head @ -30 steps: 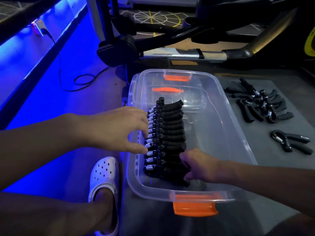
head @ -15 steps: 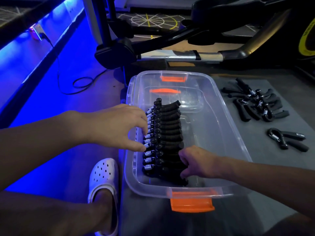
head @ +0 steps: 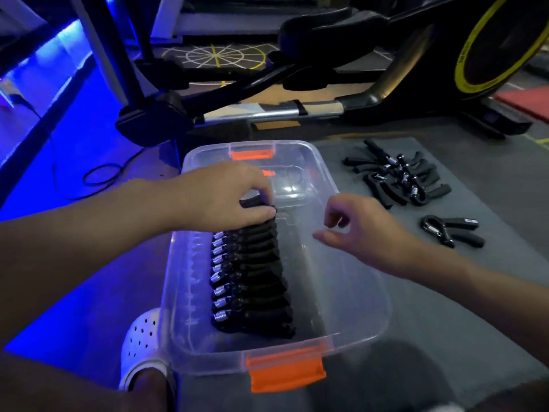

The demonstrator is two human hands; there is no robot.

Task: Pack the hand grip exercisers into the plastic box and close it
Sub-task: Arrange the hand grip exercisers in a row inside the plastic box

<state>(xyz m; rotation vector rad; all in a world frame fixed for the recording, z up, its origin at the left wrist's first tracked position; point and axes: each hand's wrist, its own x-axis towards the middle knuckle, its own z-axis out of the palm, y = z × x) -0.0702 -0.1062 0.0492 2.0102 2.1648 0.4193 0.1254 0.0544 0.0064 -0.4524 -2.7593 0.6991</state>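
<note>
The left hand pinches the end black foam-handled exerciser in the clear orange-latched plastic box, the right hand hangs empty, loosely curled; one tug could topple the row.

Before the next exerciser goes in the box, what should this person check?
1. Right hand free: ok, it holds nothing and hovers over the box.
2. Row steadied: ok, the left hand grips its far end.
3. Room in the box: ok, its right half is bare.
4. Everything packed: not ok, a pile and a lone exerciser lie outside on the mat.
</note>
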